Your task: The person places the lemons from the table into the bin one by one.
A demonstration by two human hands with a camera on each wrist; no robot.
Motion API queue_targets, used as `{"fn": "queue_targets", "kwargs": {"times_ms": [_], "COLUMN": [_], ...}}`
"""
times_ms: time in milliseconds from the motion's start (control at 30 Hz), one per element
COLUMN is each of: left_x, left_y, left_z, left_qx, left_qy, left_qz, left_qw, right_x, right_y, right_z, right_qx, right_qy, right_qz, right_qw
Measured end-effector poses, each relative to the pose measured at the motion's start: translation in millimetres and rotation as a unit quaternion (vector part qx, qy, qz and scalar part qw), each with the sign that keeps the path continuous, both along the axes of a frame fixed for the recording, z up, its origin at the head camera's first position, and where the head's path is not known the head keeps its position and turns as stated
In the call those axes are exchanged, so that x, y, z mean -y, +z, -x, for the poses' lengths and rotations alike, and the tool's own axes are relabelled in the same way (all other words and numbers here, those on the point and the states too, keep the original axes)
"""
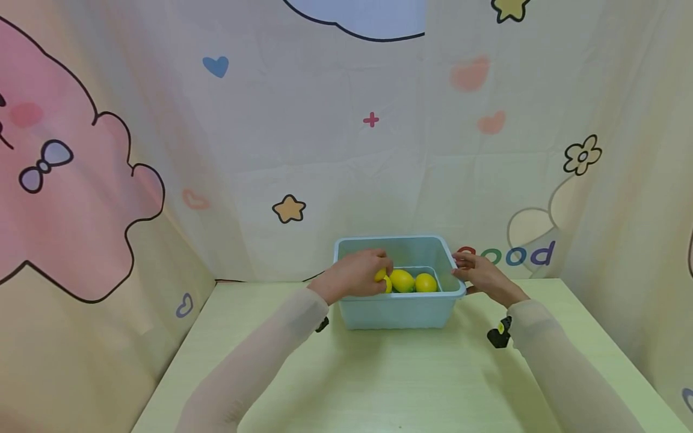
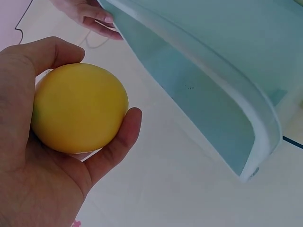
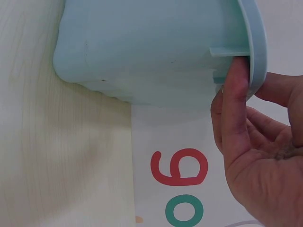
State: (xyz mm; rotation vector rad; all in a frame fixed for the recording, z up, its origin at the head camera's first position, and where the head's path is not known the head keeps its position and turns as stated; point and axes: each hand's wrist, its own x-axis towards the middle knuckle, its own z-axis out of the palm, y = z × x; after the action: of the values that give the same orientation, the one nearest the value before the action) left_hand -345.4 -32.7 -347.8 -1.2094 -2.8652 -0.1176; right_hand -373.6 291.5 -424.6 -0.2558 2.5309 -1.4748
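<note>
In the left wrist view my left hand (image 2: 42, 137) holds a yellow lemon (image 2: 80, 109), fingers and thumb curled round its sides. The head view has that left hand (image 1: 357, 275) over the near left part of a light blue plastic bin (image 1: 397, 313). Lying inside the bin are more lemons, one lemon (image 1: 402, 280) in the middle and another lemon (image 1: 425, 282) to its right. At the bin's right side, my right hand (image 1: 482, 275) grips the rim. The right wrist view shows fingers of the right hand (image 3: 260, 156) tucked under the rim (image 3: 258, 47), thumb on its other side.
The bin stands on a pale wooden table (image 1: 379, 379), near its back edge. Behind hangs a printed curtain (image 1: 325, 144) with stars, hearts and coloured letters. Dark wrist devices, one at the right wrist (image 1: 499, 334), sit below the sleeves.
</note>
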Motion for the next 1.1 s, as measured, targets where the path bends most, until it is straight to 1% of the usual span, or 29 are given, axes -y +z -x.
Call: {"fn": "queue_targets", "kwargs": {"times_ms": [300, 500, 567, 633, 767, 833, 967, 1100], "left_x": [-10, -13, -13, -14, -13, -13, -14, -15], "left_y": [8.4, 13.0, 14.2, 15.0, 12.9, 10.9, 7.7, 4.1], "left_z": [16.2, 26.6, 29.8, 33.1, 40.6, 44.6, 51.3, 57.5], "left_qx": [0.025, 0.037, 0.048, 0.069, 0.117, 0.132, 0.142, 0.148], "left_qy": [0.018, 0.014, 0.016, 0.024, 0.049, 0.062, 0.077, 0.084], "left_qz": [0.007, -0.002, -0.011, -0.022, -0.043, -0.045, -0.036, -0.035], "left_qw": [0.9995, 0.9992, 0.9987, 0.9971, 0.9909, 0.9882, 0.9863, 0.9849], "right_x": [0, 0, 0, 1, 1, 1, 1, 1], "right_y": [0.8, -0.3, 0.2, 0.5, 0.1, -0.2, 0.0, 0.4], "right_z": [-0.7, 0.0, -0.1, -0.2, 0.0, -0.2, -0.9, -1.7], "right_qx": [0.001, 0.003, 0.002, 0.002, 0.002, 0.003, 0.001, -0.001], "right_qy": [-0.001, -0.003, -0.003, -0.005, -0.002, 0.000, 0.001, 0.000], "right_qz": [-0.002, -0.004, -0.006, -0.007, -0.006, -0.004, -0.005, -0.005], "right_qw": [1.000, 1.000, 1.000, 1.000, 1.000, 1.000, 1.000, 1.000]}}
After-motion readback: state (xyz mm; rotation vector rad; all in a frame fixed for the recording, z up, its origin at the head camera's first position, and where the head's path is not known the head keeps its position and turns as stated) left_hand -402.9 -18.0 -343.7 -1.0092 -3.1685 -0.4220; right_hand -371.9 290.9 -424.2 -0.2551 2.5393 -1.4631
